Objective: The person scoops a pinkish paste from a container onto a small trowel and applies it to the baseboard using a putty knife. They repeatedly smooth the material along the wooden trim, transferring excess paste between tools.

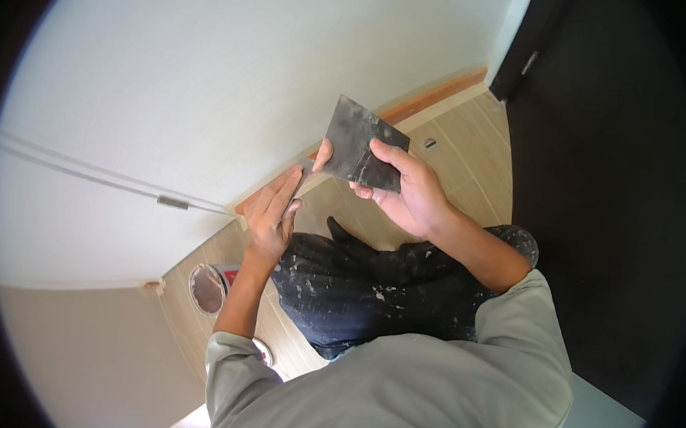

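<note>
My right hand (409,190) grips a dark grey, flat rectangular plate (354,142) with pale smears on its face. The thumb presses on the front, and other fingers curl around its edges. My left hand (270,211) is beside it at the foot of the white wall. Between its thumb and straight fingers is a thin grey flat piece (305,174), partly hidden, so its kind is unclear. Both hands are just in front of an orange-brown skirting strip (432,94) that runs along the wall and is bordered by pale tape.
An open tub (207,290) of brownish-grey paste stands on the wood-look floor (469,135) at left, with a round lid (263,352) close by. A small round doorstop (430,144) is on the floor. To the right is a dark door (597,187). My paint-spotted dark trousers (385,292) are below.
</note>
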Available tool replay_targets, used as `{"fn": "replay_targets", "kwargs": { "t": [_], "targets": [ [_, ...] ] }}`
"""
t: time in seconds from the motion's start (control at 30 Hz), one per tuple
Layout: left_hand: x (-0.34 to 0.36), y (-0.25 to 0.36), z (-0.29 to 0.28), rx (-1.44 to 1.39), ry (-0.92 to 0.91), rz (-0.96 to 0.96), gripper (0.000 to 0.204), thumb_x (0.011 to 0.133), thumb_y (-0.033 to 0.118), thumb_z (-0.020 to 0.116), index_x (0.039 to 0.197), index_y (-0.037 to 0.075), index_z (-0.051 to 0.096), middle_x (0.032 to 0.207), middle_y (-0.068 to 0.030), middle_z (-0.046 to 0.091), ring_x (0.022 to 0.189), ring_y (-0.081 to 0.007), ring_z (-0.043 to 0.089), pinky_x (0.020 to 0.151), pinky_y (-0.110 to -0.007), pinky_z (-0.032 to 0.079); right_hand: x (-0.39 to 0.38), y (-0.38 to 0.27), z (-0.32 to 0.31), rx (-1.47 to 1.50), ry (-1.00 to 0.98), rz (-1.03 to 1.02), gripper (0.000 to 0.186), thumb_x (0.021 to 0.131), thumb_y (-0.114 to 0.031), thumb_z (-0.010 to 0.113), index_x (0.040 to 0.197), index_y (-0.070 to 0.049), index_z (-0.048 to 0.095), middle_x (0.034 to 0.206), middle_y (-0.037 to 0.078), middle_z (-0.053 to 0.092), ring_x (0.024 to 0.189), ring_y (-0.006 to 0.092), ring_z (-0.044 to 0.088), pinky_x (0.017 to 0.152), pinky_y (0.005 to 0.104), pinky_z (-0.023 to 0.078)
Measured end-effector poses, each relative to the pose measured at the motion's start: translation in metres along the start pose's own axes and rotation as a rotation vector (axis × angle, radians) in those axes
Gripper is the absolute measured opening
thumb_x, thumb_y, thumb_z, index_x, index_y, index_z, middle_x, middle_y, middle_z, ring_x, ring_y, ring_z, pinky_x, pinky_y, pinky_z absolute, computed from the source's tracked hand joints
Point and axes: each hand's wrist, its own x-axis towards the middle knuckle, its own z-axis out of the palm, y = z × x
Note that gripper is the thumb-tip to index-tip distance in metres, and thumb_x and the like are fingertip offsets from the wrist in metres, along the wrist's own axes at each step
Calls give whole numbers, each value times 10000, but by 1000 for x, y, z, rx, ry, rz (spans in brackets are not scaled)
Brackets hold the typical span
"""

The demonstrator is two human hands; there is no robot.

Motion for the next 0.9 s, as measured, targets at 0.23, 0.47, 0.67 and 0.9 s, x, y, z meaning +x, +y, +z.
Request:
{"fn": "replay_targets", "kwargs": {
  "t": [0.23,0.47,0.67,0.9],
  "targets": [
    [-22,-34,104,-1637,107,-1389,421,1023,387,548,1259,41,586,1040,-96,709,998,-208,680,926,-361,556,65,-40,-155,72,123,-375,244,1014,-268,563,1199,-111,593,1050,48,687,923,191,635,767,329,469],
    [-30,-54,188,-1794,225,-1744,279,1011,320,584,1112,64,625,962,-50,704,800,-143,703,676,-278,625,150,-58,-393,-403,890,-666,230,961,-177,657,1151,-50,636,1008,67,674,897,160,619,823,324,454],
    [-59,-72,190,-1916,32,-1652,420,1015,390,558,1279,64,576,1175,-77,688,1034,-218,681,911,-372,565,180,-88,-445,-1059,1093,-532,298,956,-141,612,1172,65,628,1098,196,675,1043,328,648,931,374,463],
    [-47,-57,191,-1724,123,-1788,363,1019,357,564,1247,77,600,1170,-67,690,1035,-201,680,898,-359,564,207,-101,-482,-1240,1062,-721,269,959,-132,597,1135,65,645,1079,210,665,1004,352,648,913,375,467]
  ]
}}
